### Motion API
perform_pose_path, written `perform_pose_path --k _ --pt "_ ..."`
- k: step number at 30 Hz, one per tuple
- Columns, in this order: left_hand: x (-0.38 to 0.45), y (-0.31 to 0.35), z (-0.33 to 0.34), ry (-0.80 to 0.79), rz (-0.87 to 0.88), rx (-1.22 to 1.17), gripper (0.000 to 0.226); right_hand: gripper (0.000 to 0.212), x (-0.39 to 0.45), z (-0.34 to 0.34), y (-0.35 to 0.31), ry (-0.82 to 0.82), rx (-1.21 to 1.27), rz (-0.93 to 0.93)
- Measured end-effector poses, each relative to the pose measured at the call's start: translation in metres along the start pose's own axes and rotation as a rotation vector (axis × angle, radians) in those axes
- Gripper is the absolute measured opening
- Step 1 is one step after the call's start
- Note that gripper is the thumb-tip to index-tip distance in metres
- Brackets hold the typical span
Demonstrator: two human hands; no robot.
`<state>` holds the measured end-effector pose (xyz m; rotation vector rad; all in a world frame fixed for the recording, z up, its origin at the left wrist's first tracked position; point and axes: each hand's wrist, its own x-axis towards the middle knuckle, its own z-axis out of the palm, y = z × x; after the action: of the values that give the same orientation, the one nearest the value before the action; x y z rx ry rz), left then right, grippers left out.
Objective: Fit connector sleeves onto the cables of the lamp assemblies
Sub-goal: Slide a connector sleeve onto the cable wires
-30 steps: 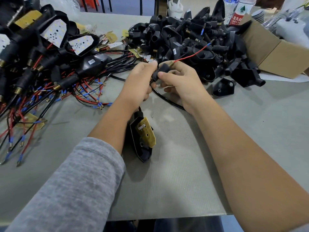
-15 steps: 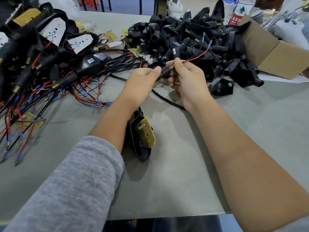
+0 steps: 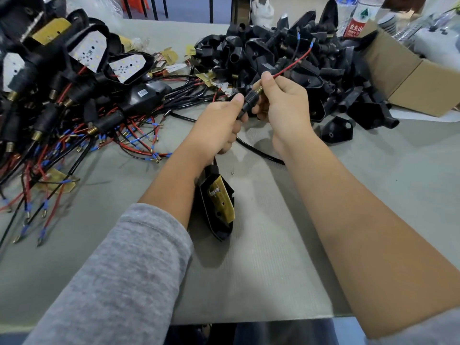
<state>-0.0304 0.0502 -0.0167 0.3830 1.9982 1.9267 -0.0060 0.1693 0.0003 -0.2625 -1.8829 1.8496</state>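
At centre frame, the left hand (image 3: 219,125) gripped the cable (image 3: 258,151) while the right hand (image 3: 283,105) pinched the ribbed connector sleeve (image 3: 249,99), apparently part-way on. Upper left, a finished-looking pile (image 3: 57,95); upper right, many housings (image 3: 298,61) remained.

A plastic water bottle (image 3: 356,19) at the table's far edge carries a red label with white Chinese characters 农夫山.

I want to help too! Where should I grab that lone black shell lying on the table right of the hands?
Probably pinch the black shell across its two long sides, coming from above. It lies flat, apart from the pile, so its edges are free, and its narrow end points toward the person.
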Motion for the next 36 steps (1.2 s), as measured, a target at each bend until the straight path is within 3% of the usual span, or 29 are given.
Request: perform_pose_path --k 3,10,14,23,32,36 --pt "0.0 0.0 -0.001 -0.01 -0.025 -0.02 0.044 0.032 0.003 0.005 -0.003 0.009 0.019 -0.001" --pt "-0.005 0.0 -0.002 -0.132 -0.083 -0.035 0.046 0.036 0.024 -0.01 -0.008 0.249 0.246 0.176" --pt "-0.006 0.005 -0.002 -0.176 -0.116 -0.088 0.044 0.034 0.024 -0.014 -0.003 0.29 0.303 0.167" --pt "-0.009 0.001 -0.01 -0.243 -0.132 -0.14 0.041 0.032 0.023 -0.005 0.005 0.55 0.35 0.086" --pt "-0.01 0.005 -0.015 -0.261 -0.204 -0.253 0.04 0.029 0.021 0.0 0.007 0.521 0.43 0.059" --pt "-0.008 0.004 -0.015 -0.198 -0.231 -0.239 0.039 0.023 0.022 0.001 0.008 0.483 0.458 0.123"
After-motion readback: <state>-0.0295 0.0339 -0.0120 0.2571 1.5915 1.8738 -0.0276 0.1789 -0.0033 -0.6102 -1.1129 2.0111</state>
